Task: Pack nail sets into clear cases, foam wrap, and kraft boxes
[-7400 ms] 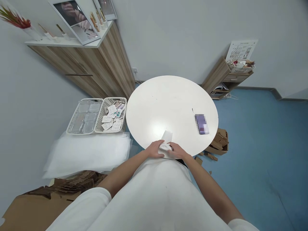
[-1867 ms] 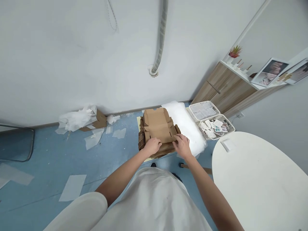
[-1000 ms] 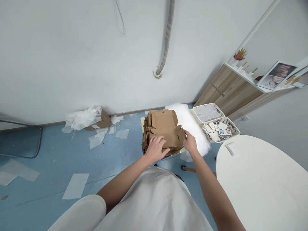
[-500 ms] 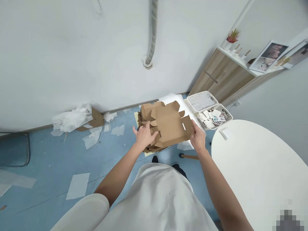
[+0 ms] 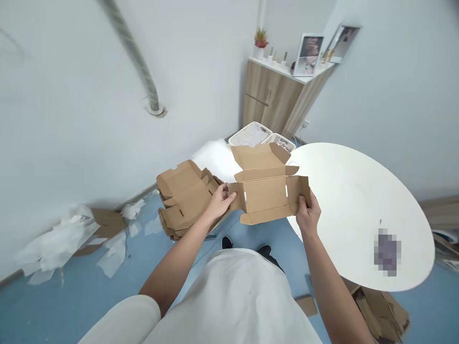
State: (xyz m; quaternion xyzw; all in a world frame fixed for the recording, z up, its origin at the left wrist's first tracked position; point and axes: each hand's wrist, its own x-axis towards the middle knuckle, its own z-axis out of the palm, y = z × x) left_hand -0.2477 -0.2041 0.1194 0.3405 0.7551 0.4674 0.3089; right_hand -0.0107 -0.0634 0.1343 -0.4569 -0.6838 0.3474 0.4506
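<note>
An unfolded cardboard box is held up in front of me, its flaps spread and two slots showing. My left hand pinches the side flap at its left end. At the opposite end, my right hand grips the other side flap, thumb on the inner face. To the left lies a pile of flattened cardboard boxes, apart from the held one. The right part of the held box overlaps the edge of a white round table in my view.
White baskets and a wooden cabinet stand in the corner. White packing material lies behind the pile. Torn wrapping and a carton litter the blue floor at left. More cardboard sits below the table.
The held box has come off the pile and been lifted away to the right, toward the table. My left hand now grips its left flap. The view has turned right.
</note>
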